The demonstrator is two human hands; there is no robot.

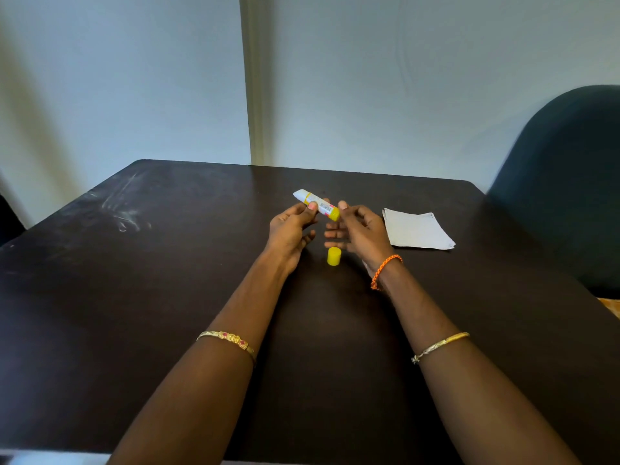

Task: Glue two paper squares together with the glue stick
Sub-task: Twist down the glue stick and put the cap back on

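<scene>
An uncapped glue stick (317,203), white with a yellow base, is held above the dark table (167,280), its white tip pointing up and left. My left hand (291,229) pinches its middle between thumb and fingers. My right hand (359,228) pinches the yellow base end with thumb and forefinger, the other fingers spread. The yellow cap (334,256) stands upright on the table just below and between both hands. White paper squares (417,229) lie stacked on the table, right of my right hand.
A dark chair back (567,182) stands at the table's right side. A pale wall with a vertical trim strip (255,95) rises behind the table's far edge. Faint scuff marks (124,209) show on the table's left part.
</scene>
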